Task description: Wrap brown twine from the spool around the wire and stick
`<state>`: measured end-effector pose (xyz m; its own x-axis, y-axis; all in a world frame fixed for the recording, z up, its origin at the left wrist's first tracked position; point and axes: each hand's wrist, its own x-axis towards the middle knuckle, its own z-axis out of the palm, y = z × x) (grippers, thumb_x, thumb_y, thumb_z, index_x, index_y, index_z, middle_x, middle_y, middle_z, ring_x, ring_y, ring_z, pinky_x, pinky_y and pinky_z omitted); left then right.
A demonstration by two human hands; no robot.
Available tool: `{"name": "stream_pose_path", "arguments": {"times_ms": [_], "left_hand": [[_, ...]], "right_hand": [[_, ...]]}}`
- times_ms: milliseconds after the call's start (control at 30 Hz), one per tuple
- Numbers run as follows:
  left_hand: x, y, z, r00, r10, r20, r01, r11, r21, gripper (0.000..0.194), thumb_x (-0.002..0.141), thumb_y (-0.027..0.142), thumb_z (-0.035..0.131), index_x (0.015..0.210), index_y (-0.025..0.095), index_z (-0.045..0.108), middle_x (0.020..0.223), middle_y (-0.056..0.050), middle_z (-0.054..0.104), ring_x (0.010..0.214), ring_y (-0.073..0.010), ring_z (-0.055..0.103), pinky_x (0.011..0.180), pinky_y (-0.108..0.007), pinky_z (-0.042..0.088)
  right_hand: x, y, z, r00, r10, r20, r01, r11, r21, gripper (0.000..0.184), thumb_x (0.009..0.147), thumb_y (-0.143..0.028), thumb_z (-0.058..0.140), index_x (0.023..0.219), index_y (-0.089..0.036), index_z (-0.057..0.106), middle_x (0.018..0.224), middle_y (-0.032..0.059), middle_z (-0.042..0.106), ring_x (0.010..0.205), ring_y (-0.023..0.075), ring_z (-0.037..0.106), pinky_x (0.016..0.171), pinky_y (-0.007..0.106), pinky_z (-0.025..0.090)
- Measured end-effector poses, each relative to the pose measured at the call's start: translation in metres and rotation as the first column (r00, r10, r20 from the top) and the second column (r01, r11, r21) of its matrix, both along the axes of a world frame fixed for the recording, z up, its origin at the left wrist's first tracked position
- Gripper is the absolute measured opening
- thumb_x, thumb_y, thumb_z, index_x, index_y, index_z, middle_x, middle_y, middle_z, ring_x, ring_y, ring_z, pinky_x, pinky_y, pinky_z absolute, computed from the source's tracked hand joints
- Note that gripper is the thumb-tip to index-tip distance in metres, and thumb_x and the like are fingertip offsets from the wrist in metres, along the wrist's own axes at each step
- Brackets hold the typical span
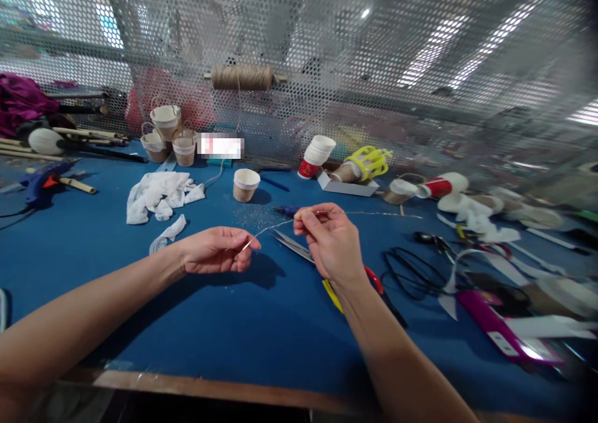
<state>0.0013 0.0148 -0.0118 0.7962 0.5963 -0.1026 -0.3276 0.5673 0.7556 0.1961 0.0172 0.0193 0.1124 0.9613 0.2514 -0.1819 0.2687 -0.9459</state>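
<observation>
A thin, slightly kinked wire (272,227) runs between my hands above the blue table. Its left end lies in the curled fingers of my left hand (217,250). My right hand (331,239) pinches it between thumb and fingertips, and the rest of its length sticks out to the right. Scissors (294,247) with red and yellow handles lie under my right hand, partly hidden by it. Behind that hand, the tip of a dark blue tool (286,210) shows. A small paper cup (245,186) wrapped in brown twine stands just beyond my hands.
White fabric scraps (161,194) and a blue glue gun (44,185) lie at left. Three handled cups (166,121) stand behind. Stacked paper cups (316,155), a white box lid (348,185), black cable (411,273) and a purple box (502,323) occupy the right. A twine spool (242,78) hangs on the perforated screen.
</observation>
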Motion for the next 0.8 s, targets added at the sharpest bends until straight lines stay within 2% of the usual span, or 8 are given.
{"name": "stream_pose_path", "arguments": {"times_ms": [167,267,400,467,500,567,667,800], "left_hand": [[0.001,-0.001,0.003,0.999,0.007,-0.035,-0.005,0.997,0.071,0.022,0.072,0.033,0.062,0.067,0.014,0.051,0.052,0.004,0.044,0.051,-0.0075,0.042,0.055,-0.023,0.033],[0.001,-0.002,0.008,0.943,0.161,-0.293,-0.051,0.936,0.348,0.025,0.071,0.033,0.061,0.062,0.015,0.046,0.052,0.004,0.043,0.051,-0.0078,0.039,0.054,-0.023,0.030],[0.001,-0.003,0.015,0.568,0.686,-0.454,0.087,0.499,0.862,0.014,0.071,0.023,0.057,0.060,0.017,0.049,0.056,0.002,0.046,0.054,-0.0100,0.038,0.054,-0.024,0.028],[0.001,-0.004,0.018,0.481,0.786,-0.388,0.126,0.376,0.918,0.012,0.070,0.021,0.056,0.060,0.017,0.051,0.058,0.001,0.047,0.057,-0.0114,0.040,0.057,-0.025,0.029],[0.000,-0.004,0.018,0.507,0.761,-0.405,0.103,0.413,0.905,0.012,0.071,0.023,0.056,0.062,0.017,0.052,0.058,0.001,0.049,0.058,-0.0116,0.042,0.058,-0.025,0.030],[-0.001,-0.004,0.019,0.679,0.567,-0.466,-0.012,0.644,0.765,0.017,0.073,0.031,0.056,0.066,0.016,0.052,0.063,-0.001,0.054,0.061,-0.0115,0.047,0.060,-0.025,0.035],[-0.003,-0.001,0.014,0.948,0.132,-0.289,-0.054,0.963,0.263,0.030,0.078,0.043,0.050,0.073,0.014,0.052,0.073,-0.006,0.062,0.068,-0.0134,0.055,0.066,-0.028,0.040],[0.000,-0.002,0.001,0.999,-0.037,-0.026,0.036,0.999,-0.022,0.023,0.075,0.035,0.058,0.079,0.014,0.052,0.067,-0.004,0.063,0.064,-0.0133,0.058,0.064,-0.027,0.040]], "right_hand": [[0.003,-0.002,0.002,0.997,0.022,0.070,-0.022,1.000,0.007,0.015,0.064,-0.023,0.067,0.067,-0.018,0.053,0.061,-0.0026,0.061,0.053,0.0083,0.056,0.050,0.023,0.048],[0.003,-0.003,0.001,0.988,0.020,0.154,-0.020,1.000,0.003,0.015,0.066,-0.024,0.066,0.067,-0.017,0.053,0.060,-0.0017,0.061,0.051,0.0082,0.055,0.049,0.023,0.048],[0.001,-0.003,-0.004,0.968,-0.020,0.250,0.018,1.000,0.009,0.016,0.067,-0.026,0.066,0.070,-0.017,0.054,0.062,-0.0004,0.063,0.053,0.0094,0.057,0.051,0.024,0.049],[0.000,-0.002,-0.005,0.970,-0.027,0.243,0.030,1.000,-0.006,0.017,0.067,-0.027,0.067,0.071,-0.016,0.053,0.062,-0.0003,0.062,0.053,0.0095,0.057,0.051,0.024,0.049],[0.000,-0.001,-0.005,0.975,-0.027,0.222,0.032,0.999,-0.021,0.018,0.066,-0.027,0.067,0.071,-0.016,0.053,0.061,-0.0006,0.062,0.053,0.0092,0.057,0.050,0.024,0.049],[0.000,0.000,-0.004,0.985,-0.020,0.169,0.030,0.998,-0.057,0.019,0.065,-0.027,0.067,0.070,-0.016,0.053,0.060,-0.0015,0.061,0.052,0.0085,0.056,0.050,0.023,0.048],[0.001,0.000,-0.001,0.995,0.001,0.102,0.007,0.997,-0.082,0.018,0.064,-0.025,0.067,0.069,-0.017,0.052,0.059,-0.0028,0.060,0.051,0.0074,0.055,0.048,0.021,0.046],[0.001,0.000,-0.001,0.999,0.026,0.026,-0.025,0.997,-0.068,0.017,0.063,-0.022,0.068,0.068,-0.018,0.052,0.060,-0.0037,0.060,0.053,0.0072,0.056,0.048,0.020,0.046]]}}
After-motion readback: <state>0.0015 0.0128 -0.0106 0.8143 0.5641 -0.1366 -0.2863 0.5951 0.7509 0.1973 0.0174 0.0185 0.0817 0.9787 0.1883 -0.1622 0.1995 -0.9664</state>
